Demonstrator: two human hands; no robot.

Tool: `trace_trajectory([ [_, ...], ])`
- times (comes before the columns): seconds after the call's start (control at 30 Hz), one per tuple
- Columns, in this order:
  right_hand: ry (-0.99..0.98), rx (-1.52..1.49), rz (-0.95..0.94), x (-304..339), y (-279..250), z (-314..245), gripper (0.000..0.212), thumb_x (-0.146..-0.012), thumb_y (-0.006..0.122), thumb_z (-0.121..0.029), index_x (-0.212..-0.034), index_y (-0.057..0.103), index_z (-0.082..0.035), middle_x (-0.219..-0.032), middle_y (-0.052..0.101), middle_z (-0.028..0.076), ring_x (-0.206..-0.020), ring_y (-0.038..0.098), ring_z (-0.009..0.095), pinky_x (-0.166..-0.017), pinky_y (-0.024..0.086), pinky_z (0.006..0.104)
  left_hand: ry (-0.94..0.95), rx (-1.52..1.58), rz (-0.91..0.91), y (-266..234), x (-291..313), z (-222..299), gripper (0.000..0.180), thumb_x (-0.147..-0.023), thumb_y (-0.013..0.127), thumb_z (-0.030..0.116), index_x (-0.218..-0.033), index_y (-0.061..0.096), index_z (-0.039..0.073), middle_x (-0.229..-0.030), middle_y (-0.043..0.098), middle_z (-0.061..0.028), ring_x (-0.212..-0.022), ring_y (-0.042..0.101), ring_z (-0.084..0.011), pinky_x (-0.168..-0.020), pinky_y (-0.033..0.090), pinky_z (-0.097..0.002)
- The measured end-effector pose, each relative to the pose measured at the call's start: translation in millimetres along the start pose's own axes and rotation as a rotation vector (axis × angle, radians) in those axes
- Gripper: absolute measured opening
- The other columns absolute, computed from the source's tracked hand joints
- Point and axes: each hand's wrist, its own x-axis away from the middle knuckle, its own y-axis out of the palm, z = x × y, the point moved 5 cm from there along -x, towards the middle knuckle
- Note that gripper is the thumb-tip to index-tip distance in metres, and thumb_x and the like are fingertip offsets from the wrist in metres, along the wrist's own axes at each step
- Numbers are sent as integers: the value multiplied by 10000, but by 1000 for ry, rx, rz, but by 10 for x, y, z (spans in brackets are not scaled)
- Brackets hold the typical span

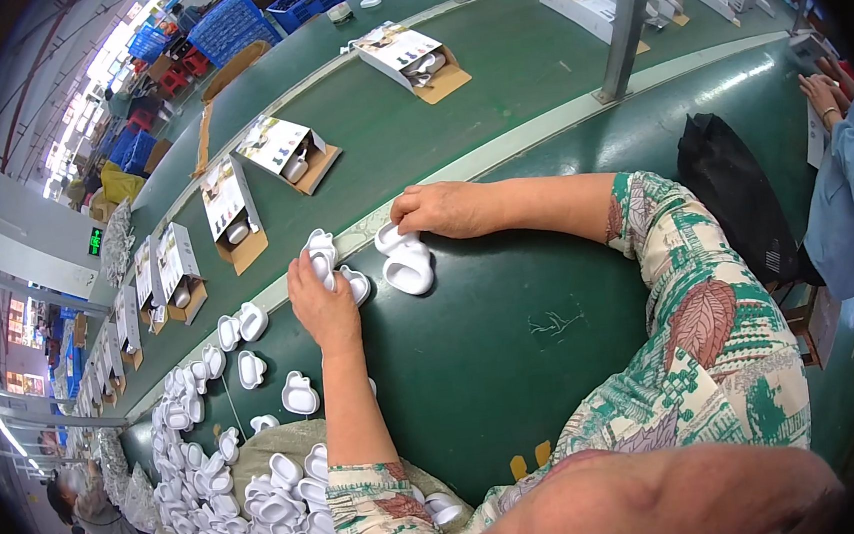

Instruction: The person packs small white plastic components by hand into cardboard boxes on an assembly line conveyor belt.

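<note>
My left hand [322,310] is closed on a small white plastic piece [321,247], hollow and rounded like a tiny dish. Beside its fingers another such white piece [357,284] shows partly. To the right, my right hand [448,209] has its fingertips on the edge of a white piece [388,240] near the bench's pale rim. Touching that one, just nearer to me, lies a further white piece [409,271] with its hollow upward. Several loose white pieces [300,393] are scattered left of my left forearm.
A heap of white pieces [198,486] lies at lower left, beside a sack [290,443]. Beyond the rim, a green conveyor [356,132] carries open printed boxes [282,148]. A metal post [629,25] stands ahead. At right are a black bag [732,193] and a co-worker's hands [823,95].
</note>
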Motion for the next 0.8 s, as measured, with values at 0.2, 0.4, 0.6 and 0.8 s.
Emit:
trace_trajectory([
  [0.2, -14, 31, -7, -13, 10, 12, 115, -763, 618, -95, -854, 570, -41, -1020, 553, 106, -952, 538, 284, -812, 459, 365, 85, 90, 96, -136, 42, 98, 575, -724, 677, 112, -1252, 463, 34, -1250, 483, -185, -1180, 442, -341, -983, 354, -430],
  [0.4, -13, 102, 80, -36, 0, 45, 159, -714, 657, -143, -812, 586, -40, -960, 564, 104, -929, 539, 285, -792, 462, 381, 383, -38, -186, 0, 165, 336, 639, -774, 668, 244, -1321, 391, 67, -1304, 430, -191, -1214, 408, -345, -997, 312, -502],
  [0.6, 46, 277, 260, 69, -335, 148, 188, -676, 689, -77, -798, 550, -44, -964, 569, 104, -927, 546, 285, -788, 461, 374, 321, 60, -77, -46, 101, 451, 663, -758, 687, 221, -1326, 378, 76, -1317, 416, -190, -1206, 413, -354, -988, 328, -485],
  [0.8, 215, 482, 306, -179, -491, 657, 157, -732, 671, -112, -809, 559, -35, -977, 554, 108, -962, 518, 293, -815, 437, 377, 198, 52, 36, -145, 113, 279, 637, -738, 696, 163, -1297, 410, 54, -1268, 459, -206, -1162, 454, -364, -967, 371, -454],
])
